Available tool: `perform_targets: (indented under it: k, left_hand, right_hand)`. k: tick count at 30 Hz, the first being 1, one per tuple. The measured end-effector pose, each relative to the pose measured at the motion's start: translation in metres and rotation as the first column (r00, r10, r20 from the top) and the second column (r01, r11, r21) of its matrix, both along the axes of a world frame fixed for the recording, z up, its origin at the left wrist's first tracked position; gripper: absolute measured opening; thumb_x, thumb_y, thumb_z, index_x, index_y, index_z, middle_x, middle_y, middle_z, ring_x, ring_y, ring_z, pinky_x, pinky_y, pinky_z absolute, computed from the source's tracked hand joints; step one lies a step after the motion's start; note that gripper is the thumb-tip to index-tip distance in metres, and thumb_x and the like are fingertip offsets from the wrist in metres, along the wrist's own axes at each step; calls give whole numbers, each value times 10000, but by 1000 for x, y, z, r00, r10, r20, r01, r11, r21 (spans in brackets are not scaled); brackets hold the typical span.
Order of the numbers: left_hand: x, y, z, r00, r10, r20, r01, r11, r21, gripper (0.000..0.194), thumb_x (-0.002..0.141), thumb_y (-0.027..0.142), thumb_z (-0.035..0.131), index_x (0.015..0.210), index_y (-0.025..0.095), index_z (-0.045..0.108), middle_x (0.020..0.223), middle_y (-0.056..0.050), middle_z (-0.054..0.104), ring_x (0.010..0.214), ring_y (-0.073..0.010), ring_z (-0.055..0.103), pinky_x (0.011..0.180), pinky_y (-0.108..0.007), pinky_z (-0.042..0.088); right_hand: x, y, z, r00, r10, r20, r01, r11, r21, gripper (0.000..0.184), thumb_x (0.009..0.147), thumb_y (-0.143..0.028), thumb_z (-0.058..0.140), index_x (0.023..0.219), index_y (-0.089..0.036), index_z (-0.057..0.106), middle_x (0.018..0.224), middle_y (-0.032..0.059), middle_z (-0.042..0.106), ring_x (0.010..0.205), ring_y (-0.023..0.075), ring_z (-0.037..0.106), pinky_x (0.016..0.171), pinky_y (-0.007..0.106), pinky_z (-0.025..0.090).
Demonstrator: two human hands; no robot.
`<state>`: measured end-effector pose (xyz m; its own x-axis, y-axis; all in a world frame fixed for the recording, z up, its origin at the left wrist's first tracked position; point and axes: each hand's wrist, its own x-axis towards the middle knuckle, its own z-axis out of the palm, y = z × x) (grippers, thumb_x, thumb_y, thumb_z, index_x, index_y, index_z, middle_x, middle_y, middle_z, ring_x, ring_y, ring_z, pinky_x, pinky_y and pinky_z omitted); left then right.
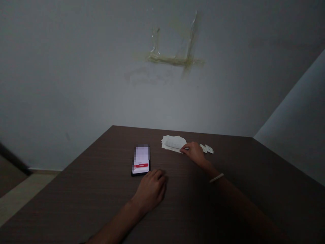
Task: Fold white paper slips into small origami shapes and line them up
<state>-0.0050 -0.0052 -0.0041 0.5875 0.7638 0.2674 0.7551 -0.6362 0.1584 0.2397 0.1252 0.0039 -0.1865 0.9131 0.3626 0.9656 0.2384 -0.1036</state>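
A smartphone (141, 159) lies face up on the brown table, its screen lit and partly pixelated, with a red bar low down. Just below its lower right corner rests my left hand (151, 189), fingers curled in loosely on the tabletop and nothing seen in them. Farther back is a loose pile of white paper slips (174, 142), fanned unevenly. My right hand (195, 152), with a pale band on its wrist, pinches a paper slip at the pile's right edge. Behind that hand lie two small white pieces (209, 149), perhaps paper.
The dark wood-grain table (101, 189) meets a grey wall (88, 67) at the back. Strips of yellowed tape (172, 61) cling to the wall above. A slanted pale surface (299, 112) rises on the right. Light floor (33, 189) shows beyond the left edge.
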Motion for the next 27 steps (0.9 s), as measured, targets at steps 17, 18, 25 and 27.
perform_targets:
  k: [17,18,25,27]
  left_hand:
    - [-9,12,-2,984,126,122,-134,990,53,209,879,126,442,979,161,622,1006,-92,629,930,-238,572,832,-377,474]
    - [-9,14,-3,985,116,125,-123,991,53,216,876,118,443,990,160,621,1013,-92,628,937,-238,571,837,-374,473]
    - [-7,13,-4,995,25,95,-30,998,54,229,924,202,438,1032,169,637,1107,-105,629,1005,-259,559,875,-421,450]
    - [-5,12,-3,996,11,87,-15,999,41,233,933,233,447,1042,173,644,1137,-101,634,1039,-266,551,899,-440,434]
  right_hand:
    - [-36,-119,-10,916,402,-19,-402,913,-65,133,856,-330,612,860,-235,705,854,24,721,827,199,581,639,268,402]
    - [-37,-121,-11,908,410,-88,-416,906,-70,148,843,-363,631,874,-240,706,880,18,725,827,194,591,664,272,415]
    - [-15,-116,-8,874,414,-254,-420,907,36,201,827,-224,615,1008,-193,697,1073,63,703,951,200,591,854,323,442]
    - [-8,-115,-12,849,469,-244,-480,877,18,204,796,-226,645,988,-205,710,1112,65,691,987,214,585,858,338,447]
